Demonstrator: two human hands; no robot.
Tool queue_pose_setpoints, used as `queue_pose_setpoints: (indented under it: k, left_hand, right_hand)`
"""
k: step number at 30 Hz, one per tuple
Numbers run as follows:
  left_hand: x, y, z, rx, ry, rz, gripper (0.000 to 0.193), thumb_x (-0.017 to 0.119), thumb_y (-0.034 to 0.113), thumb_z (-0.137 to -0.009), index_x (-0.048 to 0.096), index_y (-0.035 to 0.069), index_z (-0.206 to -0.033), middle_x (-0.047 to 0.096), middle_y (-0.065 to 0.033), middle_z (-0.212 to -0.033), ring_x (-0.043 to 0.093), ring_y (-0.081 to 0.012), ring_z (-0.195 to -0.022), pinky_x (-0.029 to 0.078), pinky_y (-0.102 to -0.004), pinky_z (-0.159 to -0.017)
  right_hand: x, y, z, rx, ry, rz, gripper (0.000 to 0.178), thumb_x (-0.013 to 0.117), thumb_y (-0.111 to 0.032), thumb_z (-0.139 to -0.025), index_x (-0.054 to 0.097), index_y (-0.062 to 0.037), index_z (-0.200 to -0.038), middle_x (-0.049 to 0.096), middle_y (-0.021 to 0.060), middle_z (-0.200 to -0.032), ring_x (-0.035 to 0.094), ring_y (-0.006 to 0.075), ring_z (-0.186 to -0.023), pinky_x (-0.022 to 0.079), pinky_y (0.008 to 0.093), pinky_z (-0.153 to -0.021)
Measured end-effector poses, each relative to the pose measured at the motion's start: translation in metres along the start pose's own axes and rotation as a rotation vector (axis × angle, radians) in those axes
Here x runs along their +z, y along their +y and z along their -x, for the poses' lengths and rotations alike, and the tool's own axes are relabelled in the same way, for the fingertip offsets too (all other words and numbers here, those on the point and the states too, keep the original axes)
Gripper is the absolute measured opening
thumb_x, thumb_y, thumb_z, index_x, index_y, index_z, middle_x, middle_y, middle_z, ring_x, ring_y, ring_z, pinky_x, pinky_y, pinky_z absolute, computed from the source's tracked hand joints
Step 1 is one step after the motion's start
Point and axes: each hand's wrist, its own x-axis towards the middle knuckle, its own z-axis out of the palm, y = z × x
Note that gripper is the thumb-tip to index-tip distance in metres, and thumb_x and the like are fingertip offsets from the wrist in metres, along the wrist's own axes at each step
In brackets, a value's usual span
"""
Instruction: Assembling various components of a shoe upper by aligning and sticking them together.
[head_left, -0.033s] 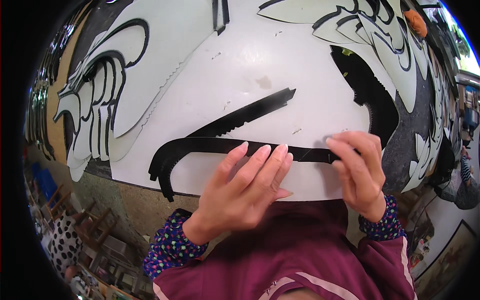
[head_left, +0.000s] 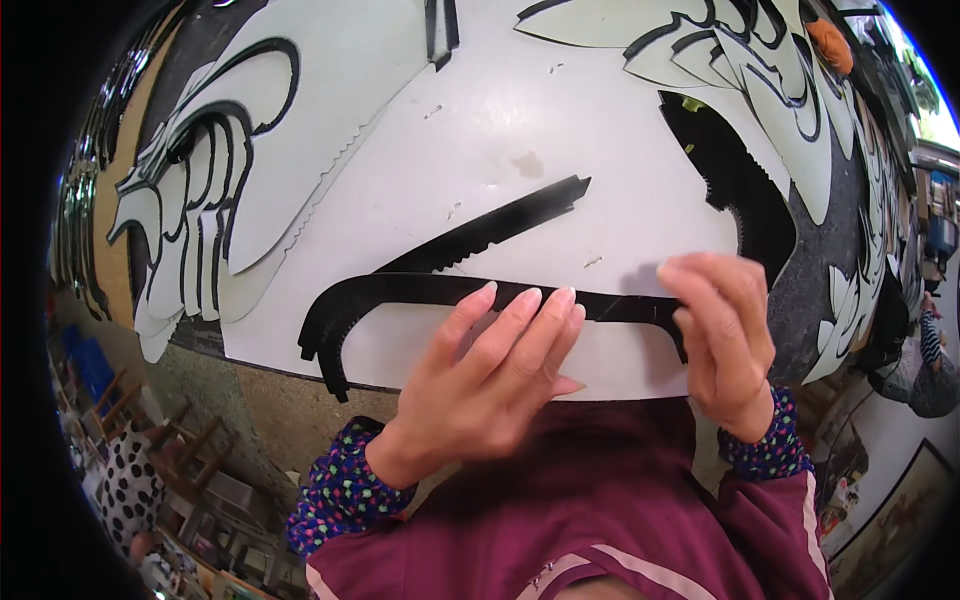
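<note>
White cut-outs (head_left: 330, 90) edged in black lie beyond my fingers, well to their left. Nearer, the black strip (head_left: 400, 289) starts from a bent end left of my left hand (head_left: 485, 375), whose fingers lie extended, open, their tips resting on it. Just beyond those tips slants a toothed strip (head_left: 500, 222). Rightward, the black strip bends toward me beside my right hand (head_left: 725, 345); its fingers are curled, and whether they pinch the strip I cannot tell. A black piece (head_left: 765, 215) lies just beyond them.
</note>
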Motion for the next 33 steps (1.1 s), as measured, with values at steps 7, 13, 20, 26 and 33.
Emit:
queue_pose_setpoints:
  k: [7, 13, 20, 26, 33]
  left_hand:
    - [-0.006, -0.010, 0.006, -0.073, 0.151, 0.325, 0.031, 0.066, 0.015, -0.092, 0.068, -0.011, -0.108, 0.065, -0.0216, -0.119, 0.065, -0.0343, -0.108, 0.052, -0.0475, -0.099]
    - [-0.007, -0.011, 0.007, -0.232, 0.426, 0.457, 0.007, 0.062, -0.002, -0.086, 0.065, -0.007, -0.082, 0.066, -0.0176, -0.102, 0.064, -0.0319, -0.093, 0.051, -0.0493, -0.096]
    - [0.006, -0.009, 0.003, -0.335, 0.533, 0.296, 0.010, 0.062, 0.000, -0.091, 0.064, -0.004, -0.082, 0.066, -0.0140, -0.103, 0.060, -0.0332, -0.102, 0.047, -0.0466, -0.098]
    - [-0.004, 0.001, -0.006, -0.363, 0.483, 0.107, 0.014, 0.065, 0.014, -0.094, 0.066, 0.003, -0.102, 0.066, -0.0112, -0.113, 0.056, -0.0312, -0.115, 0.036, -0.0480, -0.106]
    - [0.002, -0.019, -0.013, -0.377, 0.273, -0.195, 0.024, 0.063, 0.028, -0.096, 0.069, 0.009, -0.108, 0.070, -0.0030, -0.114, 0.061, -0.0198, -0.110, 0.032, -0.0486, -0.108]
  right_hand:
    - [0.081, -0.015, -0.072, -0.105, 0.262, 0.313, 0.053, 0.060, -0.006, -0.081, 0.052, 0.0023, -0.133, 0.053, 0.0176, -0.129, 0.053, 0.0329, -0.116, 0.037, 0.0424, -0.098]
    - [0.079, -0.019, -0.070, -0.069, 0.122, 0.207, 0.062, 0.068, 0.000, -0.081, 0.046, -0.0004, -0.139, 0.050, 0.0137, -0.137, 0.047, 0.0282, -0.129, 0.033, 0.0409, -0.100]
    - [0.063, 0.003, -0.067, 0.031, 0.275, -0.204, 0.036, 0.056, -0.005, -0.091, 0.052, -0.0004, -0.127, 0.057, 0.0169, -0.124, 0.053, 0.0333, -0.120, 0.039, 0.0423, -0.100]
    - [-0.034, 0.075, 0.026, 0.384, 0.272, 0.168, 0.039, 0.069, -0.020, -0.091, 0.057, -0.0018, -0.123, 0.061, 0.0180, -0.120, 0.056, 0.0354, -0.114, 0.042, 0.0437, -0.096]
    - [-0.079, 0.094, 0.020, 0.551, -0.058, 0.031, 0.043, 0.078, -0.025, -0.080, 0.059, 0.0019, -0.107, 0.061, 0.0168, -0.104, 0.058, 0.0341, -0.101, 0.044, 0.0432, -0.086]
